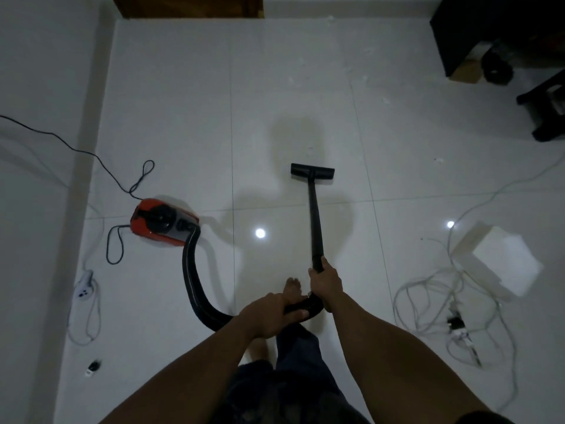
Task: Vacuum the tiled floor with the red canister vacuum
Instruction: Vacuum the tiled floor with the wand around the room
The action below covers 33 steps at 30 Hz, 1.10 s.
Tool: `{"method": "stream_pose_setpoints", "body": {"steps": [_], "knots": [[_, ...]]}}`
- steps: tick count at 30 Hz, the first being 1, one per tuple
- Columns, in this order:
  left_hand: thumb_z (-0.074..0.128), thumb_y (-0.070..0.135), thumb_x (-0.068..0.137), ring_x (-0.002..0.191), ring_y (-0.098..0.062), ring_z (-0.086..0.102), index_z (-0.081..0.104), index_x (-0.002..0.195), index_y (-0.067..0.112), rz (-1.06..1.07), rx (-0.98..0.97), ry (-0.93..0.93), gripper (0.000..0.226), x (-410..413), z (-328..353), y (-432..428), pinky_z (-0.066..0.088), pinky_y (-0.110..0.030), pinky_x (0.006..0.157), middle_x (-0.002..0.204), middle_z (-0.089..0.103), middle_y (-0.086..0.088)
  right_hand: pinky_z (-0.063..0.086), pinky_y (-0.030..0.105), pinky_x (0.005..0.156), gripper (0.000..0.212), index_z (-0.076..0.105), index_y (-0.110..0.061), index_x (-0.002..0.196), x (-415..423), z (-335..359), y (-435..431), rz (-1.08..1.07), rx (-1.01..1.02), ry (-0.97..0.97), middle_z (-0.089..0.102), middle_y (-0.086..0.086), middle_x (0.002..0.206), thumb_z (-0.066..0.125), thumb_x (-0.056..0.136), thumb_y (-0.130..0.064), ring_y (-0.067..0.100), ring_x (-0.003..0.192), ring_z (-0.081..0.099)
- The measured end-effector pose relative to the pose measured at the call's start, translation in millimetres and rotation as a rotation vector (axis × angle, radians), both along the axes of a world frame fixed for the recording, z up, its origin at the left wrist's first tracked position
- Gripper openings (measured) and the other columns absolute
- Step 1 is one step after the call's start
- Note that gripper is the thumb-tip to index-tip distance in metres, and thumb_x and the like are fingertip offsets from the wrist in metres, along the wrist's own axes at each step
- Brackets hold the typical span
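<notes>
2 bare forearms reach forward: left hand [269, 316] clamped on hose [191, 280] bend for steering, right hand [325, 283] wrapped round wand [315, 215] further along, to push 1 floor head [312, 170] flat over tiled floor [183, 117] centre. 1 red canister vacuum [163, 220] sits by floor's left edge (black cord [91, 154] slack behind). White scraps [293, 79] near far edge look uncollected.
</notes>
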<state>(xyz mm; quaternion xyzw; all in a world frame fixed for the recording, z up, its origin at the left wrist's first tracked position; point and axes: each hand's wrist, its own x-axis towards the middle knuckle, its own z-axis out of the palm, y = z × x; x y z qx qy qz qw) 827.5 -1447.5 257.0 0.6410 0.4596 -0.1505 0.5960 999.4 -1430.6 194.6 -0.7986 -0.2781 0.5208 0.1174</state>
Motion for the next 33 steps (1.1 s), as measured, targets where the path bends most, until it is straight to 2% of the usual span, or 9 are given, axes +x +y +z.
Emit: {"method": "stream_pose_setpoints", "body": {"steps": [4,8,13,16,18,21,27,31,33], "knots": [[0.045,0.061,0.099,0.115,-0.022,0.062,0.041,0.15,0.041,-0.041,-0.012,-0.009,0.055,-10,-2,-48,0.047,-0.041,0.104,0.139,0.061,-0.005,0.052,0.031,0.086,0.064,0.022,-0.024,0.161,-9,-6,-52,-0.052,-0.051,0.032,0.05,0.012,0.15,0.05,0.103,-0.03,0.032,0.12,0.059],[0.045,0.058,0.101,0.114,-0.021,0.062,0.044,0.149,0.039,-0.104,-0.014,-0.035,0.052,-12,0,-71,0.046,-0.039,0.104,0.138,0.062,-0.003,0.049,0.03,0.085,0.059,0.029,-0.025,0.158,-14,-11,-87,-0.112,-0.058,0.034,0.053,0.012,0.147,0.048,0.104,-0.037,0.032,0.122,0.058],[0.043,0.063,0.099,0.119,-0.021,0.06,0.041,0.149,0.044,-0.164,0.009,-0.021,0.054,-1,-1,-85,0.045,-0.041,0.106,0.142,0.059,-0.003,0.053,0.039,0.096,0.055,0.033,-0.027,0.157,1,-16,-109,-0.153,-0.091,0.02,0.057,0.012,0.141,0.047,0.103,-0.031,0.032,0.118,0.059],[0.035,0.08,0.087,0.111,-0.018,0.064,0.043,0.147,0.045,-0.177,-0.008,-0.014,0.071,12,-3,-79,0.049,-0.043,0.102,0.133,0.066,-0.002,0.056,0.037,0.083,0.055,0.035,-0.028,0.155,15,-13,-107,-0.199,-0.096,0.057,0.062,0.01,0.126,0.049,0.102,-0.026,0.028,0.106,0.061],[0.034,0.084,0.082,0.112,-0.017,0.064,0.044,0.146,0.045,-0.171,-0.015,-0.011,0.076,26,-5,-73,0.049,-0.043,0.103,0.131,0.067,0.0,0.056,0.038,0.088,0.061,0.031,-0.03,0.157,29,-17,-101,-0.193,-0.092,0.087,0.062,0.012,0.129,0.051,0.099,-0.027,0.031,0.107,0.063],[0.04,0.074,0.09,0.113,-0.017,0.064,0.041,0.147,0.047,-0.153,-0.014,0.005,0.063,47,-5,-61,0.049,-0.043,0.103,0.131,0.067,0.001,0.057,0.047,0.091,0.067,0.033,-0.032,0.156,51,-28,-87,-0.176,-0.096,0.132,0.066,0.017,0.123,0.053,0.092,-0.032,0.036,0.104,0.066],[0.044,0.066,0.097,0.113,-0.019,0.063,0.039,0.15,0.043,-0.092,-0.006,0.029,0.059,114,-4,-20,0.049,-0.039,0.101,0.135,0.064,0.002,0.058,0.043,0.087,0.057,0.036,-0.025,0.154,114,-22,-33,-0.034,-0.066,0.106,0.064,0.015,0.122,0.051,0.099,-0.027,0.032,0.1,0.064],[0.046,0.057,0.1,0.083,-0.011,0.062,0.042,0.149,0.041,-0.045,0.001,0.021,0.051,160,-2,10,0.049,-0.031,0.079,0.109,0.07,0.002,0.057,0.043,0.086,0.058,0.035,-0.025,0.155,157,-26,8,0.037,-0.077,0.09,0.064,0.015,0.122,0.053,0.1,-0.025,0.034,0.104,0.064],[0.047,0.057,0.1,0.079,-0.009,0.061,0.041,0.149,0.043,-0.001,0.004,0.028,0.052,176,-6,23,0.05,-0.031,0.078,0.109,0.072,0.001,0.057,0.047,0.089,0.06,0.033,-0.024,0.155,173,-29,29,0.061,-0.074,0.094,0.064,0.017,0.121,0.054,0.099,-0.025,0.037,0.105,0.065]]}}
